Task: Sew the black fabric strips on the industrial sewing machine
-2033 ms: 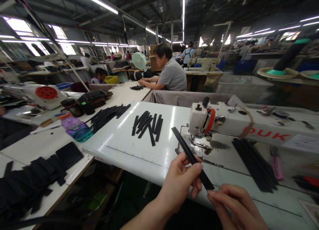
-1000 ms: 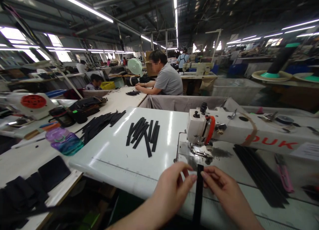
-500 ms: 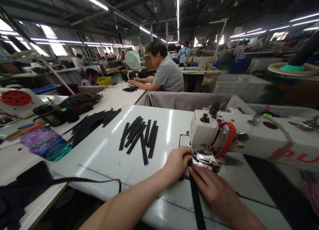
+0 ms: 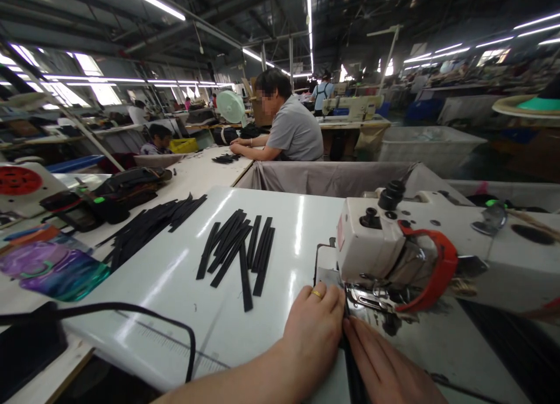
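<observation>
A long black fabric strip (image 4: 353, 376) runs from the bottom of the view up to the presser foot (image 4: 365, 298) of a white sewing machine (image 4: 371, 240). My left hand (image 4: 312, 331), with a ring on one finger, is closed on the strip's left side just before the foot, fingers curled. My right hand (image 4: 380, 360) lies along the right side, its fingers together and the tips pressed on the strip; its thumb is hidden. Short black strips (image 4: 234, 249) lie in a loose group on the pale machine table (image 4: 280, 328) to the left.
A bigger heap of black strips (image 4: 155, 223) lies farther left, beside a purple and teal pouch (image 4: 52, 267). A black cord (image 4: 131, 306) loops over the table's near edge. Long black strips (image 4: 511, 345) lie right of the machine. A co-worker (image 4: 293, 124) sits at the table beyond.
My left hand has come nearer along the strip and its fingers are more curled. My right hand has also shifted nearer. The view has moved closer to the machine.
</observation>
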`<action>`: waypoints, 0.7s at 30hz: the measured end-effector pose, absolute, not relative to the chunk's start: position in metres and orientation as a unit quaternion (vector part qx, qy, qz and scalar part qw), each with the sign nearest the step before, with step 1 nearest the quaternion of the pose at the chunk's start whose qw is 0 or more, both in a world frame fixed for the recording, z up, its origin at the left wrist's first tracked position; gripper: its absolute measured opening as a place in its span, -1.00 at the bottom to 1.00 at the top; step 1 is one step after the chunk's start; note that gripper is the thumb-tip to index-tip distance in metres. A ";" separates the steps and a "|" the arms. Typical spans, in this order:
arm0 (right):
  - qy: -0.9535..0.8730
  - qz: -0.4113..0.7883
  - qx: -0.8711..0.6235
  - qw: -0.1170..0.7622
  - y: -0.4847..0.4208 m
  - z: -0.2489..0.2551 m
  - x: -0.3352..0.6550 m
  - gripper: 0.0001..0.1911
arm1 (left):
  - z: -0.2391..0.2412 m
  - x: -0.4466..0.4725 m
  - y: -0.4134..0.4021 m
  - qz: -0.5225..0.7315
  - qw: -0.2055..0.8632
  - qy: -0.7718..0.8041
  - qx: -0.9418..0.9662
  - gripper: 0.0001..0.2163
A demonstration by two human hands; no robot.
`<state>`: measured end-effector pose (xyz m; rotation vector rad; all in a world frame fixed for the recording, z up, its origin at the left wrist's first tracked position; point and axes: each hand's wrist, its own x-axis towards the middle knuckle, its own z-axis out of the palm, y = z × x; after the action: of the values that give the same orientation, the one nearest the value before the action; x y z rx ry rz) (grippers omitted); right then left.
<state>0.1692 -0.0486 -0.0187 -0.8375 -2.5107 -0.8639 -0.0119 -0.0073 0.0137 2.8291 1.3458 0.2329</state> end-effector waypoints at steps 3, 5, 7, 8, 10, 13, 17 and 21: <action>-0.872 -0.296 -0.336 0.199 -0.053 -0.022 0.167 -0.51 | 0.011 -0.010 -0.007 0.064 -0.001 0.432 0.900 -0.75; -0.864 -0.296 -0.351 0.204 -0.056 -0.023 0.166 -0.51 | 0.009 -0.010 -0.006 0.069 0.004 0.438 0.896 -0.76; -0.866 -0.296 -0.350 0.197 -0.057 -0.023 0.166 -0.52 | 0.007 -0.010 -0.005 0.078 0.012 0.442 0.894 -0.77; -0.867 -0.289 -0.357 0.196 -0.057 -0.023 0.166 -0.52 | 0.007 -0.010 -0.004 0.083 0.016 0.444 0.892 -0.76; -0.869 -0.264 -0.371 0.196 -0.056 -0.025 0.166 -0.50 | 0.006 -0.010 -0.003 0.089 0.020 0.447 0.890 -0.76; -0.869 -0.241 -0.383 0.200 -0.053 -0.028 0.166 -0.47 | 0.005 -0.010 -0.002 0.096 0.023 0.450 0.888 -0.77; -0.871 -0.251 -0.378 0.187 -0.050 -0.030 0.167 -0.46 | 0.002 -0.008 -0.002 0.110 0.013 0.456 0.883 -0.78; -0.871 -0.262 -0.374 0.179 -0.050 -0.028 0.169 -0.49 | -0.002 -0.005 -0.002 0.111 0.012 0.459 0.881 -0.80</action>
<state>0.1686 -0.0496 -0.0276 -1.0591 -2.4642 -0.7410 -0.0051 -0.0016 -0.0015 2.7473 1.4311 0.3469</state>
